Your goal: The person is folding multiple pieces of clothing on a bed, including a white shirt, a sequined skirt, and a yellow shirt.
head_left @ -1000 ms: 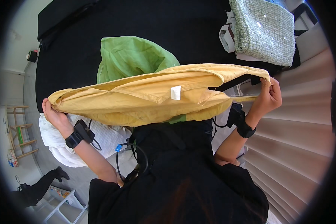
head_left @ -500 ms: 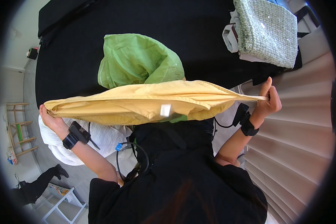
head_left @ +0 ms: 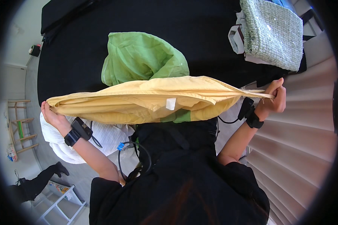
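Stretched between my hands is a yellow-and-green cloth (head_left: 139, 98) with a stitched edge and a white tag at its middle; I cannot tell what kind of item it is. Its green part (head_left: 142, 56) spreads over the black-covered table beyond, and another green patch shows below the tag. My left hand (head_left: 56, 117) is closed on the left end, thumb and fingers at the corner. At the other end my right hand (head_left: 276, 97) is closed in a fist around the gathered edge. The cloth hangs nearly level in front of my body.
A black-covered table (head_left: 75, 52) stands ahead. On its far right lies a folded pale green woven textile (head_left: 272, 35) on a pile. White fabric (head_left: 64, 144) is bunched at my left. Pleated curtains (head_left: 296, 150) line the right; another person's leg (head_left: 45, 180) shows lower left.
The right end of the cloth is pulled slightly outward, and its near side hangs a little more open, showing more of the green patch. Both hands keep their hold.
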